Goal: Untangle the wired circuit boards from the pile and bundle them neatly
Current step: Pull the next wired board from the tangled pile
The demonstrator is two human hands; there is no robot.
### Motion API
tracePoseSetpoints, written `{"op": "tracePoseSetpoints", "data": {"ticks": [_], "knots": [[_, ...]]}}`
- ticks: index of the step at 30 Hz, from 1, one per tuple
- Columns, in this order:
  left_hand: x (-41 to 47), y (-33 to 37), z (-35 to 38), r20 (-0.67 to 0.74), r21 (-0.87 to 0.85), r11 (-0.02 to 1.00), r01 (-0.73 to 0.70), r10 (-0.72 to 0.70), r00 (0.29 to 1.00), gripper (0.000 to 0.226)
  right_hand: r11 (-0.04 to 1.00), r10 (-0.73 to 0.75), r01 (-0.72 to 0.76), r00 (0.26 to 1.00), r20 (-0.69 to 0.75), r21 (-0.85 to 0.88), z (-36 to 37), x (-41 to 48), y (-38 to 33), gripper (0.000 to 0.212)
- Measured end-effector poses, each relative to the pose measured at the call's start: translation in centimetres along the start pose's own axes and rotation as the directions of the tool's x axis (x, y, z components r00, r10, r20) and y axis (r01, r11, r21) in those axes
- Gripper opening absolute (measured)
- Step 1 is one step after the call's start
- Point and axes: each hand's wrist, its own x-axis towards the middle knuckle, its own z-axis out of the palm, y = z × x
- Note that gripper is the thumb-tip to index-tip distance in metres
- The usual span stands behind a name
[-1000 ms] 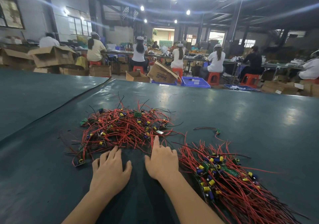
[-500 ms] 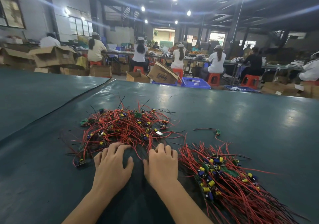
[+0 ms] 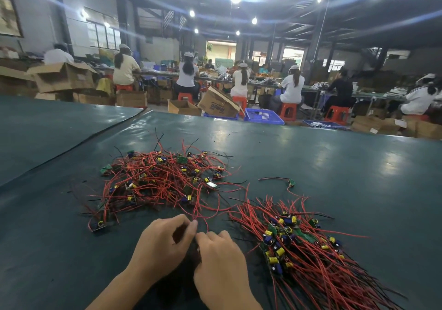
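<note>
Dark green counter (image 3: 334, 166) in a busy workshop: both hands meet just below the tangled pile (image 3: 162, 183) — left hand (image 3: 165, 245) and right hand (image 3: 220, 259) curled, fingertips pinching red wire (image 3: 195, 210) trailing up-left into it. Sorted bundle (image 3: 301, 250) lies right of the right hand, wires fanning down-right. Blue crates beyond — contents unclear.
</note>
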Motion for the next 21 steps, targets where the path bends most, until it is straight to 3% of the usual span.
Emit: {"op": "tracePoseSetpoints", "data": {"ticks": [4,9,11,14,17,21], "knots": [[-0.3,0.9,0.1,-0.045,-0.199,0.98,-0.007,-0.002,0.999,0.039,0.931,0.102,-0.049,0.986,-0.128,0.363,-0.3,-1.0,0.8,0.028],[-0.6,1.8,0.2,0.015,-0.307,0.951,-0.037,0.044,0.999,0.053,0.615,0.316,0.022,0.909,-0.272,0.788,-1.3,-1.3,0.8,0.025],[-0.8,2.3,0.5,0.07,-0.376,0.926,-0.019,0.049,0.996,0.051,0.574,0.329,0.128,0.868,-0.371,0.809,-1.9,-1.5,0.6,0.023],[-0.9,3.6,0.9,0.193,-0.588,0.798,0.132,-0.02,0.981,0.048,0.625,0.285,0.237,0.817,-0.5,0.744,-2.2,-1.9,0.2,0.019],[-0.5,4.6,1.2,0.243,-0.764,0.579,0.285,-0.15,0.958,0.036,0.577,0.302,0.192,0.853,-0.426,0.794,-2.2,-2.0,-0.3,0.027],[-0.1,5.0,1.4,0.251,-0.823,0.442,0.358,-0.282,0.926,0.024,0.386,0.455,0.108,0.842,-0.291,0.916,-2.5,-1.6,-0.4,0.033]]}}
